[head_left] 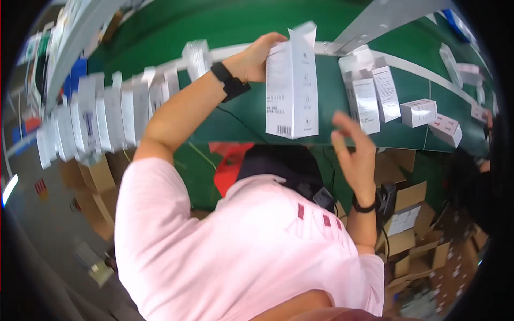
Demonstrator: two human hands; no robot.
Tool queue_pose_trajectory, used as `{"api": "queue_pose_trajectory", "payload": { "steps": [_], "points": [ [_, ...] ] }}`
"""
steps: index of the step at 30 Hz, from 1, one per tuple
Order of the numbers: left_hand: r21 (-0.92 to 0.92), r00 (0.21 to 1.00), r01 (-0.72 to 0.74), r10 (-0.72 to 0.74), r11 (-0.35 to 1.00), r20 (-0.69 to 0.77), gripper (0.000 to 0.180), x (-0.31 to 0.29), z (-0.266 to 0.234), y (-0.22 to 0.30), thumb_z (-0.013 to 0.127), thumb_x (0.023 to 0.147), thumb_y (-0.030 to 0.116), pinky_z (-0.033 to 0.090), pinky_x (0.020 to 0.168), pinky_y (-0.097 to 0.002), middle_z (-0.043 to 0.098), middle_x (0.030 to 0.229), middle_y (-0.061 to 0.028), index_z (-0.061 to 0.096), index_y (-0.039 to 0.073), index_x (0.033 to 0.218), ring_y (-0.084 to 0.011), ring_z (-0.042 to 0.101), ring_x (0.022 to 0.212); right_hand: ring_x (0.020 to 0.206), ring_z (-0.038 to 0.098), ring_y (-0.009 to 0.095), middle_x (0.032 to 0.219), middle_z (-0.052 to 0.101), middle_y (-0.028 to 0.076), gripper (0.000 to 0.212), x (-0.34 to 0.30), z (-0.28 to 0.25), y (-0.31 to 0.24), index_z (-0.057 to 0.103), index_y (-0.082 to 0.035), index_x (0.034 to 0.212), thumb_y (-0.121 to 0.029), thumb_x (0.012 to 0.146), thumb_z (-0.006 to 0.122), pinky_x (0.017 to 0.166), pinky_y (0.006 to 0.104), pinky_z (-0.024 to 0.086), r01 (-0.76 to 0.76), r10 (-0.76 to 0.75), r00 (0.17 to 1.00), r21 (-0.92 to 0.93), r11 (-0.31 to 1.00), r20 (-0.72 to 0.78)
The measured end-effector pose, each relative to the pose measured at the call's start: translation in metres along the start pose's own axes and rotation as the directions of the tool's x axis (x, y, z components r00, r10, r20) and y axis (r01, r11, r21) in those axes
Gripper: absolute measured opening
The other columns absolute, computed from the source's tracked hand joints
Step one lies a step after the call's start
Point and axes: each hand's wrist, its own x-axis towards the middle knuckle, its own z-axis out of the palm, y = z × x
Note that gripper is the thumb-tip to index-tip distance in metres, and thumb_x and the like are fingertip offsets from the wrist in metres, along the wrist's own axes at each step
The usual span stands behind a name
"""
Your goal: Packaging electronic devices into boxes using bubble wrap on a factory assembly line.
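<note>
My left hand [261, 55] grips a tall white carton [292, 91] along its upper left side. The carton stands near the table's front edge, with a flap raised at its top and printed text on its sides. My right hand [353, 147] is apart from it, to its lower right, with the fingers spread and nothing in them. Just beyond that hand stand a white carton with open top flaps [365, 104] and a second white carton [386, 93], leaning slightly.
Several white cartons [110, 120] stand in a row on the left. A clear plastic-wrapped item [197, 60] sits behind my left arm. Two small white boxes [419, 113] lie on the green table [241, 125] at right. A metal post [369, 29] rises behind. Open cardboard boxes [409, 216] sit below.
</note>
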Motion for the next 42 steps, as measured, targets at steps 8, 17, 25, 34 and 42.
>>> {"api": "queue_pose_trajectory", "payload": {
  "steps": [8, 17, 25, 34, 42],
  "points": [
    [-0.556, 0.682, 0.331, 0.214, 0.762, 0.699, 0.061, 0.016, -0.08, -0.137, 0.038, 0.098, 0.055, 0.044, 0.101, -0.0461, 0.061, 0.124, -0.0119, 0.054, 0.004, 0.128, -0.0286, 0.059, 0.113, 0.107, 0.056, 0.026, 0.14, 0.046, 0.014, 0.073, 0.043, 0.054, 0.003, 0.036, -0.011, 0.146, -0.027, 0.084, 0.072, 0.092, 0.0371, 0.045, -0.044, 0.01, 0.982, 0.181, 0.982, 0.19],
    [-0.043, 0.981, 0.117, -0.109, 0.992, 0.161, 0.081, 0.003, -0.077, -0.154, 0.032, 0.088, 0.076, 0.053, 0.085, -0.0434, 0.067, 0.106, -0.0077, 0.063, 0.007, 0.115, -0.0231, 0.066, 0.092, 0.084, 0.059, 0.011, 0.12, 0.061, 0.014, 0.059, 0.137, 0.089, -0.04, 0.044, -0.006, 0.14, -0.015, 0.088, 0.069, 0.072, 0.0243, 0.047, 0.116, -0.121, 0.988, 0.056, 0.992, 0.097],
    [0.756, 0.775, 0.006, 0.475, 0.655, -0.418, 0.087, -0.001, -0.09, -0.131, 0.06, 0.076, 0.068, 0.047, 0.094, -0.0438, 0.06, 0.114, -0.0274, 0.056, -0.011, 0.112, -0.0414, 0.059, 0.109, 0.069, 0.068, 0.024, 0.09, 0.068, 0.02, 0.105, 0.229, 0.337, -0.061, 0.033, 0.013, 0.137, -0.056, 0.069, 0.076, 0.053, 0.0349, 0.055, 0.262, 0.002, 0.876, -0.479, 0.838, 0.482],
    [0.543, 0.038, -0.589, 0.692, 0.598, -0.721, 0.085, -0.108, -0.136, -0.188, 0.078, 0.078, 0.025, 0.037, 0.102, -0.0454, 0.044, 0.128, -0.0255, 0.027, -0.005, 0.139, -0.0386, 0.047, 0.114, 0.092, 0.067, 0.034, 0.099, 0.065, 0.025, 0.089, 0.221, 0.336, -0.05, 0.023, 0.007, 0.143, -0.009, 0.07, 0.071, 0.065, 0.0405, 0.058, -0.271, 0.285, 0.757, -0.114, 0.956, 0.588],
    [0.77, 0.261, -0.04, 0.751, 0.637, -0.607, 0.085, -0.049, -0.192, -0.123, 0.084, 0.062, 0.045, 0.038, 0.099, -0.0422, 0.054, 0.119, -0.0244, 0.051, -0.001, 0.126, -0.04, 0.045, 0.117, 0.109, 0.059, 0.045, 0.117, 0.059, 0.031, 0.081, 0.22, 0.323, -0.004, 0.027, 0.002, 0.143, -0.01, 0.073, 0.065, 0.093, 0.0433, 0.048, 0.196, -0.086, 0.914, -0.245, 0.949, 0.397]
  ]
}}
